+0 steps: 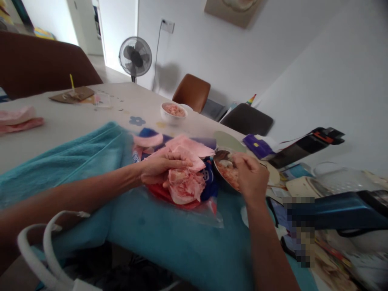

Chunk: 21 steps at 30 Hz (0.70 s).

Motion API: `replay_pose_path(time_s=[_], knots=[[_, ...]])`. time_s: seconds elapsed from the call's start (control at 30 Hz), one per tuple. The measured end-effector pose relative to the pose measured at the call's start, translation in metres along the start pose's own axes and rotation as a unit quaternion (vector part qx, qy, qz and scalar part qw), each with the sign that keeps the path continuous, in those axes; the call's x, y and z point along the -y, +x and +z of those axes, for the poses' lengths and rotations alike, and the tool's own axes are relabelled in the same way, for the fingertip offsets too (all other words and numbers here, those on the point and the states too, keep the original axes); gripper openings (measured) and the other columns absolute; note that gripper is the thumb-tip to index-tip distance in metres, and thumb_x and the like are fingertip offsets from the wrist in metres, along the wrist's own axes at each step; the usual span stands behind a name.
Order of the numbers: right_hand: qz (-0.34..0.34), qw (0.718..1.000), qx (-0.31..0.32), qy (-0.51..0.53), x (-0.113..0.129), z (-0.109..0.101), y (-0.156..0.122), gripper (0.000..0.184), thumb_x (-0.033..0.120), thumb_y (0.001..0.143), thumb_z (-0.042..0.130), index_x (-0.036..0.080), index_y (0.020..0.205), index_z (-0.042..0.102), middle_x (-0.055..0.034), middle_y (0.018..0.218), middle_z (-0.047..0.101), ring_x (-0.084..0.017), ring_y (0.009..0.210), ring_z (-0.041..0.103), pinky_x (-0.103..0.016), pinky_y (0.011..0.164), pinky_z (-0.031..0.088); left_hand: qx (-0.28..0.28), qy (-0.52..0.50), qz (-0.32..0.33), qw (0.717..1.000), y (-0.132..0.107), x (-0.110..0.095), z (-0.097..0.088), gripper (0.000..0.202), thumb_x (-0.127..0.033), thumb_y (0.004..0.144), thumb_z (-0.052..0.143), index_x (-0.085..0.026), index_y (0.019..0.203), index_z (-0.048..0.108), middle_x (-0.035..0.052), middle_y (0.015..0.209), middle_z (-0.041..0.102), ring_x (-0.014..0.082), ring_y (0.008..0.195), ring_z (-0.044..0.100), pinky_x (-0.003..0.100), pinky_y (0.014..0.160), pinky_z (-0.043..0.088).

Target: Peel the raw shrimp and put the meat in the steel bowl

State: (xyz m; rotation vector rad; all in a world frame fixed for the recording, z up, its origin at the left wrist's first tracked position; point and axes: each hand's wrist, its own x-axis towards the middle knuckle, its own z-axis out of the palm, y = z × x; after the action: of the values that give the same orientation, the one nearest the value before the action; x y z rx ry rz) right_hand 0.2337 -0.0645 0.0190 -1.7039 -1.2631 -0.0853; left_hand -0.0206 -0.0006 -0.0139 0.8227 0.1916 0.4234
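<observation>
Looking over the worktop [121,109], I have the bowl [219,174] just right of the pink lump [185,188], under the right hand [250,173]; whether that grips anything, I cannot tell. The left hand [160,167], farther from the bowl, pinches a pale pink piece [197,162].

The fruit [186,190] is pink with whitish patches, the bag [209,190] under it blue and red. The towel [142,238] is teal, the far bowl [169,118] white, the pale counter [66,117] printed with a blue flower [137,121], the far chair [192,93] orange-brown, the right-hand packet [257,146] purple.
</observation>
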Motion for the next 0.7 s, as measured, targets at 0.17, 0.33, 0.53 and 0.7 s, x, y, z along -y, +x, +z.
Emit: replay_pose_path(time_s=[0.17,0.33,0.53,0.7], knots=[[0.075,0.955,0.191,0.214,0.039,0.015,-0.034,0.017,0.037,0.075,0.072,0.023,0.082,0.076,-0.0019,0.08,0.074,-0.017,0.072,0.065,-0.031,0.072,0.051,-0.009,0.003,-0.007,1.0,0.0,0.0,0.001,0.011,-0.022,0.086,0.069,-0.014,0.091,0.064,-0.003,0.056,0.06,0.0081,0.035,0.051,0.014,0.029,0.042],[0.178,0.867,0.321,0.338,0.062,0.03,-0.06,0.016,0.032,0.071,0.077,0.023,0.083,0.078,-0.0007,0.08,0.074,-0.014,0.072,0.064,-0.027,0.071,0.05,-0.019,0.016,-0.002,1.0,0.001,0.003,0.002,0.018,-0.027,0.082,0.075,-0.014,0.092,0.066,-0.0006,0.06,0.063,0.0087,0.038,0.054,0.015,0.032,0.045],[0.212,0.852,0.31,0.365,0.06,0.036,-0.065,0.014,0.031,0.067,0.078,0.022,0.078,0.077,0.0001,0.075,0.072,-0.013,0.069,0.062,-0.027,0.069,0.05,-0.038,0.059,0.01,0.997,0.001,0.007,0.001,0.021,-0.029,0.08,0.077,-0.013,0.089,0.068,-0.0001,0.059,0.061,0.008,0.039,0.053,0.015,0.031,0.042],[0.212,0.855,0.3,0.365,0.057,0.037,-0.064,0.009,0.028,0.068,0.077,0.021,0.073,0.076,0.0014,0.071,0.07,-0.011,0.065,0.059,-0.025,0.066,0.048,-0.033,0.078,0.028,0.996,0.001,0.005,0.002,0.018,-0.029,0.084,0.073,-0.013,0.086,0.066,-0.0029,0.053,0.056,0.0057,0.036,0.048,0.012,0.032,0.04]])
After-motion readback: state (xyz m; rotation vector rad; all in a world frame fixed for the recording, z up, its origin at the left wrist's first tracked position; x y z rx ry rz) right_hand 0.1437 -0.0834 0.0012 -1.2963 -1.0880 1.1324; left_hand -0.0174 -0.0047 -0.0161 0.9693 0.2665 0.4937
